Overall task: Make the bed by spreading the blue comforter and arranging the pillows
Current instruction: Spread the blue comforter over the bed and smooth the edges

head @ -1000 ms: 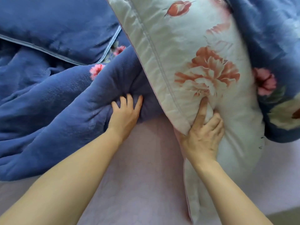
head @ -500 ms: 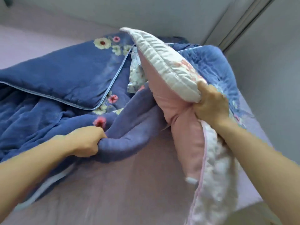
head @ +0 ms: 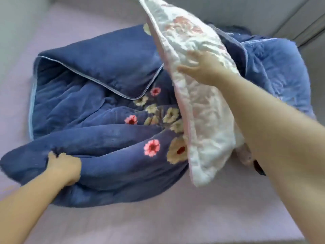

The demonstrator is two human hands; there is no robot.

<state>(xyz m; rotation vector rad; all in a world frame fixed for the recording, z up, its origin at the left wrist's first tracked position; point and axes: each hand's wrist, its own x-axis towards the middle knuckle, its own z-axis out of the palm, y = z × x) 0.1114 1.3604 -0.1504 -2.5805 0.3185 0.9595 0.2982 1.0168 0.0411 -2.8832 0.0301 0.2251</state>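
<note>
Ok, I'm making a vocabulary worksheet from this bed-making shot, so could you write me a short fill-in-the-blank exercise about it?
1. The left hand grips the ___ comforter.
2. The right hand holds the pillow in the air; its white cover is printed with ___.
3. The comforter's pink flowers have ___ centres.
Missing words: blue; flowers; red.
</note>
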